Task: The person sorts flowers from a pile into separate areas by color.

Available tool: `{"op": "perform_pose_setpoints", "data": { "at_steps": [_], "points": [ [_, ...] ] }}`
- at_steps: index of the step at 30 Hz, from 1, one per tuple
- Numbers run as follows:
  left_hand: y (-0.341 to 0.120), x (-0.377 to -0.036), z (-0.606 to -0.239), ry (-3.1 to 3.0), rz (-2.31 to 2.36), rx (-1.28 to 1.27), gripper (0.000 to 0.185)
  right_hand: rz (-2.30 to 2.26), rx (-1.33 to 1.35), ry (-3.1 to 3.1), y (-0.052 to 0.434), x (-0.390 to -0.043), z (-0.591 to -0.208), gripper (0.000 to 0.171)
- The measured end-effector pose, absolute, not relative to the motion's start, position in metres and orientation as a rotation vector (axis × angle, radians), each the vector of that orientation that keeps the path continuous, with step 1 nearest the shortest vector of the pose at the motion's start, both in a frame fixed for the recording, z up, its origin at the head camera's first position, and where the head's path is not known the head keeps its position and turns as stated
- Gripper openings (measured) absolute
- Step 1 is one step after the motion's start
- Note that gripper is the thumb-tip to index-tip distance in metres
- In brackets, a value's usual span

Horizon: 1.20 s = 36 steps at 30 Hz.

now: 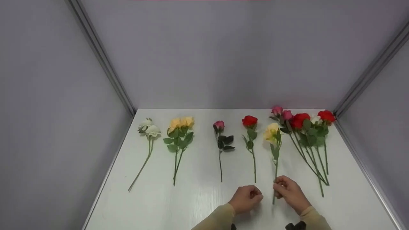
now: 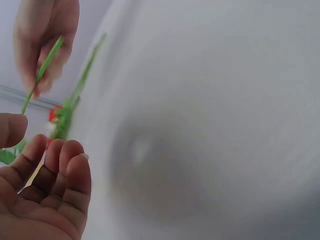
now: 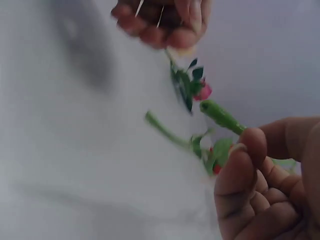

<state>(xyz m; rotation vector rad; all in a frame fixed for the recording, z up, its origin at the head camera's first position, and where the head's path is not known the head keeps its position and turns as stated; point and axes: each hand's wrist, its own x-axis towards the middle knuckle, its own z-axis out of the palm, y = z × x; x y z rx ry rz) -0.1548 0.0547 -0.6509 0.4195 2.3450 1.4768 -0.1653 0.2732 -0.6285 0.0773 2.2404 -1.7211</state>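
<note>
Between thumb and fingers, my right hand [image 1: 291, 194] pinches the green stem of a yellow rose [image 1: 272, 133], low down near its cut end. In the right wrist view the stem end [image 3: 220, 115] pokes out past the fingertips. Just left of it, my left hand [image 1: 245, 199] holds nothing; its fingers are loosely curled, with the thumb apart from them in the left wrist view. The nearest flower beyond the left hand is a single red rose [image 1: 250, 121] lying on the white table [image 1: 198, 204].
Further left lie a pink rose [image 1: 219, 125], peach-yellow roses [image 1: 181, 123] and white flowers [image 1: 152, 130], stems toward me. At the right is a bunch with red roses [image 1: 300, 120], pink roses [image 1: 277, 110] and a white flower [image 1: 316, 119]. Grey panels [image 1: 236, 57] enclose the table.
</note>
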Motion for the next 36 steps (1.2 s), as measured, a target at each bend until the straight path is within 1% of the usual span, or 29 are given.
{"op": "perform_pose_setpoints", "data": {
  "at_steps": [4,6,8,10,14,25,31,36],
  "points": [
    [0.051,-0.145,-0.641,2.319,1.531,0.496,0.011,-1.894,-0.033,2.115,0.246,-0.165,-0.62,0.041],
    [0.048,-0.14,-0.638,2.319,1.57,0.499,0.009,-1.933,-0.066,2.094,0.237,-0.165,-0.618,0.047],
    [0.042,-0.138,-0.637,2.332,1.613,0.483,0.007,-1.941,-0.074,2.082,0.227,-0.166,-0.617,0.049],
    [0.036,-0.135,-0.636,2.335,1.651,0.465,0.005,-1.949,-0.051,2.064,0.22,-0.168,-0.617,0.046],
    [0.025,-0.131,-0.635,2.332,1.661,0.443,0.007,-1.998,-0.002,2.023,0.215,-0.171,-0.618,0.04],
    [0.014,-0.125,-0.639,2.424,1.483,0.445,0.009,-2.085,0.191,2.055,0.216,-0.172,-0.619,0.032],
    [0.02,-0.13,-0.633,2.528,1.479,0.388,0.011,-2.089,0.213,2.134,0.205,-0.173,-0.623,0.028],
    [0.019,-0.134,-0.633,2.573,1.522,0.307,0.009,-2.076,0.147,2.167,0.199,-0.173,-0.625,0.029]
  ]
}}
